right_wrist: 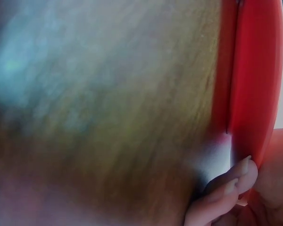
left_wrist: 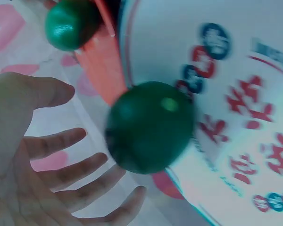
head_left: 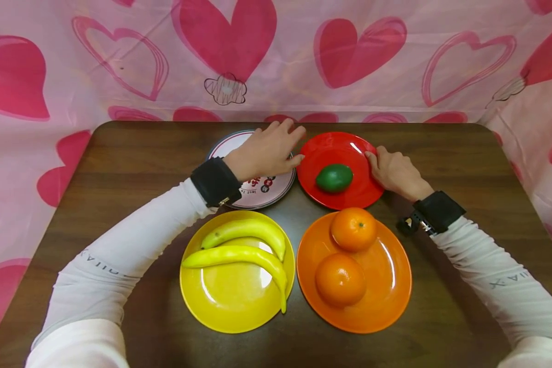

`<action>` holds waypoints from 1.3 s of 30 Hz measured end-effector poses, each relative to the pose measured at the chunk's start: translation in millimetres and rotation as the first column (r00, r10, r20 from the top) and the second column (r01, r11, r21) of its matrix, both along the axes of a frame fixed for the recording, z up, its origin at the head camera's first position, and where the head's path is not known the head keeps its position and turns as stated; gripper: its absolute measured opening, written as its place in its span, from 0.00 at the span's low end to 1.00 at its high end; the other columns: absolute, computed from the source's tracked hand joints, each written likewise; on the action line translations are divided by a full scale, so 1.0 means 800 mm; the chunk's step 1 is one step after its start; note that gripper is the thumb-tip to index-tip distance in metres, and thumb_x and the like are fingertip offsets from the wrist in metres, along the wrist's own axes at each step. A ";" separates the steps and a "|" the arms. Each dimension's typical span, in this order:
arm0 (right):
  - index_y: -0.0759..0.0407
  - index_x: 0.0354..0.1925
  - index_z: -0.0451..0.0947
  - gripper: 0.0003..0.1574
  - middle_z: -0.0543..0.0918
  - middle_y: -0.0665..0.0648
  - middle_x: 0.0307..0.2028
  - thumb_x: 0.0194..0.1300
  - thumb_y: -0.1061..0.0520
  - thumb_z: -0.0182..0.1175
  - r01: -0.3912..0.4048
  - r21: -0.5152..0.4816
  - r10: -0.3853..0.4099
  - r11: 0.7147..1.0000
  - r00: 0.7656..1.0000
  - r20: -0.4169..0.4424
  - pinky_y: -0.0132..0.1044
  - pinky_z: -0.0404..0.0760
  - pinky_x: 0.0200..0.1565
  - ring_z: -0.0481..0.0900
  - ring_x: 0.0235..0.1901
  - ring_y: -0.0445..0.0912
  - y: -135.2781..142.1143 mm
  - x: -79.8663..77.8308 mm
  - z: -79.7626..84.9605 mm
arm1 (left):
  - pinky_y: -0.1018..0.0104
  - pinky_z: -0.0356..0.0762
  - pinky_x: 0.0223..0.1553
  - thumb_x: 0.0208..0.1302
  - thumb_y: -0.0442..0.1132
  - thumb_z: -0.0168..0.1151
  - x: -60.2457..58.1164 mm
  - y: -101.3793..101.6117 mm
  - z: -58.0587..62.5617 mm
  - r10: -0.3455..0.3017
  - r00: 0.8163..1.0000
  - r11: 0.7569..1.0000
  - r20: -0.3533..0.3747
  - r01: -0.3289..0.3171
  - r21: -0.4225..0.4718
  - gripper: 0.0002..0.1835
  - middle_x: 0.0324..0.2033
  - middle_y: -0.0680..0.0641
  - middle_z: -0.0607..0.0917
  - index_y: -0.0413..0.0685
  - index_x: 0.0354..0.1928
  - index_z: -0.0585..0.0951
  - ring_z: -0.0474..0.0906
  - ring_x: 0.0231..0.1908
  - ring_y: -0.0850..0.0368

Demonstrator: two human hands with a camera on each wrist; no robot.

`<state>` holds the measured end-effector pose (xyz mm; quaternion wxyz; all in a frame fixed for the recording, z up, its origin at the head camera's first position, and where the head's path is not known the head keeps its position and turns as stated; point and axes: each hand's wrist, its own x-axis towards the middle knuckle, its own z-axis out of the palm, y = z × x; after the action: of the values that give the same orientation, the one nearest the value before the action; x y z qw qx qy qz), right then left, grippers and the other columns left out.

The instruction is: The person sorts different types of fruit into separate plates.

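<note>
My left hand [head_left: 269, 153] reaches over the white printed plate [head_left: 276, 191], its fingers spread and holding nothing. In the left wrist view, a blurred green lime [left_wrist: 151, 127] appears in front of those fingertips, against the white plate [left_wrist: 155, 42]; whether it rests there I cannot tell. The hand hides this lime in the head view. At the red plate [head_left: 313, 153], my right hand [head_left: 397, 171] grips the right rim, thumb on top; the right wrist view shows fingers [right_wrist: 226, 195] curled under the red rim [right_wrist: 257, 70]. Another green lime [head_left: 334, 178] lies on the red plate.
Nearer me, a yellow plate [head_left: 230, 312] bears two bananas [head_left: 239, 255]. Beside it is an orange plate [head_left: 386, 301] with two oranges [head_left: 340, 279]. All four plates stand close together on the brown wooden table [head_left: 138, 168]. A pink heart-print cloth [head_left: 294, 56] hangs behind.
</note>
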<state>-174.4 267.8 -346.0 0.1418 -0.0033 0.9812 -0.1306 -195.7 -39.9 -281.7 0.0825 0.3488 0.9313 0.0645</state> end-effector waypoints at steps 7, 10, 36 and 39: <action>0.64 0.53 0.61 0.42 0.71 0.66 0.31 0.70 0.28 0.30 -0.010 -0.001 0.010 1.000 1.000 -0.012 0.50 0.74 0.31 0.74 0.32 0.62 0.001 -0.001 0.000 | 0.41 0.75 0.49 0.67 0.55 0.52 0.002 -0.024 -0.015 0.016 0.999 1.000 -0.042 -0.016 -0.012 0.29 0.59 0.39 0.68 0.50 0.66 0.65 0.67 0.53 0.43; 0.64 0.52 0.61 0.42 0.71 0.66 0.31 0.70 0.28 0.30 -0.008 -0.001 0.008 1.000 1.000 -0.010 0.49 0.74 0.31 0.74 0.32 0.62 0.001 -0.002 -0.001 | 0.41 0.76 0.47 0.67 0.55 0.51 0.003 -0.026 -0.018 0.029 0.999 1.000 -0.042 -0.029 -0.006 0.29 0.60 0.39 0.67 0.50 0.66 0.64 0.67 0.52 0.44; 0.65 0.54 0.60 0.44 0.70 0.64 0.31 0.70 0.28 0.29 -0.016 -0.014 0.016 1.000 1.000 0.000 0.47 0.74 0.30 0.73 0.29 0.59 0.010 0.004 0.003 | 0.52 0.73 0.56 0.63 0.52 0.58 -0.002 -0.038 -0.046 0.092 0.985 0.996 0.143 -0.091 -0.014 0.38 0.63 0.38 0.65 0.46 0.70 0.57 0.65 0.53 0.45; 0.65 0.54 0.60 0.44 0.70 0.65 0.31 0.70 0.27 0.29 -0.015 -0.017 0.015 1.000 1.000 0.005 0.47 0.74 0.30 0.73 0.29 0.59 0.010 0.004 0.004 | 0.55 0.73 0.56 0.62 0.52 0.59 -0.004 -0.038 -0.048 0.101 0.983 0.995 0.155 -0.103 0.006 0.39 0.61 0.39 0.66 0.45 0.69 0.57 0.66 0.51 0.46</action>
<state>-170.9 275.9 -342.7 0.1451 -0.0116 0.9797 -0.1379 -198.7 -70.0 -320.0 0.1486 0.2950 0.9384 0.1018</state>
